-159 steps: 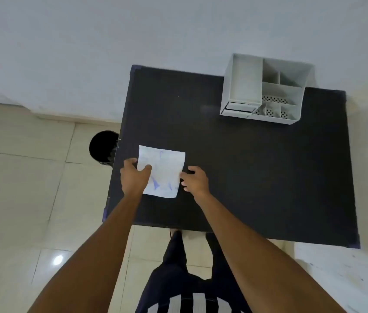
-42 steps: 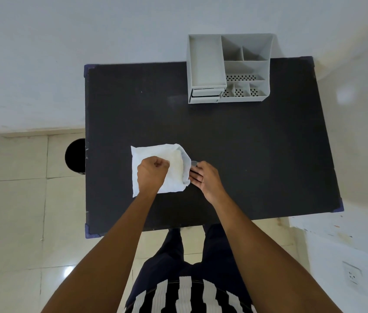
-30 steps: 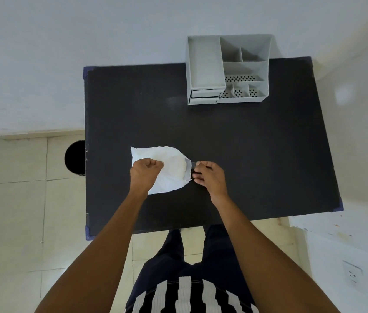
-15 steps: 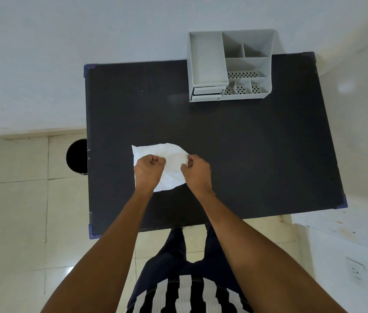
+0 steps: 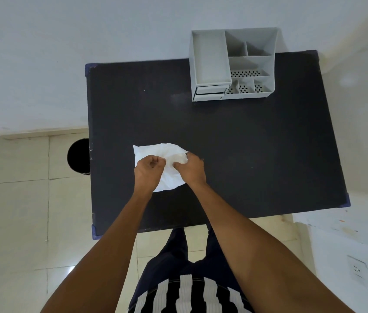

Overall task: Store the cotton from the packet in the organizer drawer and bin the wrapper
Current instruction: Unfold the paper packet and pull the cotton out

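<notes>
Both hands pinch white packet (image 5: 169, 154) mid-frame on black table (image 5: 246, 154): left hand (image 5: 149, 171) fisted on it, right hand (image 5: 189, 169) gripping its right edge.

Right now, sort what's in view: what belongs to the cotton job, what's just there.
Job:
white packet, gripped by left hand and right hand
grey organizer, its drawer shut
black bin

Just there:
black table
wall socket
</notes>
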